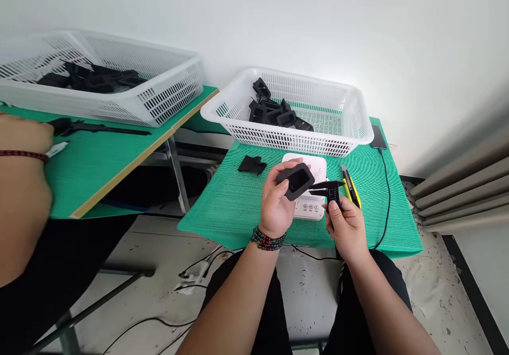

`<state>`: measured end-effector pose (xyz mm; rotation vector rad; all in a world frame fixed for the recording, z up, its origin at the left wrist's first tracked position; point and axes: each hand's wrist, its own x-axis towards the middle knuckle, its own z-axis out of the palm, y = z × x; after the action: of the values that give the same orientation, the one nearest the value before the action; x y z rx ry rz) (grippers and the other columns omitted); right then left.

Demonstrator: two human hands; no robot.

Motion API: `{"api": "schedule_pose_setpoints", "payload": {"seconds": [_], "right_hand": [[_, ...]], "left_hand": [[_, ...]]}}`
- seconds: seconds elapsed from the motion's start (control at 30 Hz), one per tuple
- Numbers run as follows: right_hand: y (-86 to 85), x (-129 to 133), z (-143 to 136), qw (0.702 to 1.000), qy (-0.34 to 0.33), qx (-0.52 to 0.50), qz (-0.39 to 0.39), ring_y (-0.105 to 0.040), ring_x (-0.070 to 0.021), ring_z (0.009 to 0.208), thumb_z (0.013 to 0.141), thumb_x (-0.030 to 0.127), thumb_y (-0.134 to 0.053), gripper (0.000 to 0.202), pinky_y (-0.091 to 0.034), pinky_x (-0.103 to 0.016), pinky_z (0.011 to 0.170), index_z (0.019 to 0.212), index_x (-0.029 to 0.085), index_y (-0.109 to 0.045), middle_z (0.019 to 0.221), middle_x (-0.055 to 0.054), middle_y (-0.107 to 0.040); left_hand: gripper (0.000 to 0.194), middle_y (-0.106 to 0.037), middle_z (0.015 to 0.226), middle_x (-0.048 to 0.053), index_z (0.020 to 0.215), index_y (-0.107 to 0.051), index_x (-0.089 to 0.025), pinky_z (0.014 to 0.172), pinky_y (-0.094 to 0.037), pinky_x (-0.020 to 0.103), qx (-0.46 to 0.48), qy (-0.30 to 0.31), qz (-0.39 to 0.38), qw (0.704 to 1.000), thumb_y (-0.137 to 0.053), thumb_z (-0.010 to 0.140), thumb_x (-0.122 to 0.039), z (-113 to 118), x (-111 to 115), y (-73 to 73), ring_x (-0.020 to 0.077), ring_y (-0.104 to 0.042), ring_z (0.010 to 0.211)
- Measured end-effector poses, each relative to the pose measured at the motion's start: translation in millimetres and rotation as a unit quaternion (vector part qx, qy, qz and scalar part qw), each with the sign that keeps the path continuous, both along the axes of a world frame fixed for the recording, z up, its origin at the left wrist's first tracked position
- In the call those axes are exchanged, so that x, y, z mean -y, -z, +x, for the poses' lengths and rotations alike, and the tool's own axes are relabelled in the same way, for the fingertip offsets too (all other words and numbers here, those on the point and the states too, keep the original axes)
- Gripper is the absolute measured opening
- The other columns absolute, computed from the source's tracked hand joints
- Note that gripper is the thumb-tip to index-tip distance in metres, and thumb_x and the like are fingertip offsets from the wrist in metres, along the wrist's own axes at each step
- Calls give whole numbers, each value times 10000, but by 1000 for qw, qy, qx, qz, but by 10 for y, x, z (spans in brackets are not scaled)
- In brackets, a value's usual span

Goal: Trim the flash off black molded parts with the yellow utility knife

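Note:
My left hand (276,206) grips a black rectangular hollow frame (293,181), thumb on its near face, its opening turned toward me. In my right hand (347,222) is a black caliper (332,192), its jaws pointing left and slightly apart. The jaw tips come close to the frame's right edge; whether they touch it I cannot tell. Beneath both hands lies a white digital scale (308,212) with round buttons, partly hidden. A yellow utility knife (350,187) rests just right of the caliper. Left of the scale is a crumpled black piece (252,165).
A white plastic basket (286,139) with several black parts stands at the back of the green-covered table (222,206). A phone (377,136) with a cable lies at right. On the neighbouring table, another basket (175,98) holds black parts; a co-worker's hand (26,138) holds a black caliper.

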<state>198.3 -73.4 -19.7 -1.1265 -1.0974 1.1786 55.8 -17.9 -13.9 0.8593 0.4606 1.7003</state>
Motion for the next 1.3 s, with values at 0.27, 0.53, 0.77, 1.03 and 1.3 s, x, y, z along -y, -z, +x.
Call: {"api": "schedule_pose_setpoints", "payload": {"seconds": [0.27, 0.53, 0.77, 1.03, 1.3], "right_hand": [[86, 10, 42, 979, 68, 187, 45, -398, -126, 481, 931, 576, -582, 469, -289, -266, 449, 635, 245, -429, 533, 34, -459], [73, 37, 28, 957, 13, 279, 71, -451, -148, 497, 1002, 448, -483, 364, -322, -273, 486, 699, 247, -459, 558, 23, -513], [78, 36, 10, 951, 12, 299, 78, -482, -159, 535, 992, 414, -486, 323, -339, -279, 515, 718, 244, -468, 602, 8, -554], [38, 12, 14, 962, 3, 268, 44, -463, -149, 525, 962, 469, -531, 382, -322, -276, 506, 665, 243, -453, 562, 20, -522], [19, 13, 76, 960, 22, 271, 62, -435, -146, 524, 959, 485, -547, 424, -312, -271, 500, 639, 249, -403, 545, 25, -477]], "left_hand": [[305, -702, 1240, 87, 1072, -757, -228, 1006, -582, 427, -41, -14, 41, 998, -756, 810, -386, 41, 3, 37, 295, -721, 1135], [337, -694, 1247, 81, 1092, -756, -236, 1038, -555, 467, -92, -4, 72, 993, -696, 760, -235, 33, -14, 94, 301, -694, 1157], [440, -703, 1231, 66, 1089, -755, -236, 1047, -536, 466, -106, -2, 74, 992, -614, 680, -156, 2, -29, 117, 296, -686, 1159], [336, -742, 1132, 94, 997, -749, -191, 976, -568, 449, -68, -8, 28, 997, -617, 688, -206, 33, -3, 44, 289, -717, 1076], [292, -779, 983, 90, 999, -701, -181, 884, -600, 500, -27, 58, -22, 998, -633, 730, -273, -98, -58, -42, 294, -753, 895]]}}
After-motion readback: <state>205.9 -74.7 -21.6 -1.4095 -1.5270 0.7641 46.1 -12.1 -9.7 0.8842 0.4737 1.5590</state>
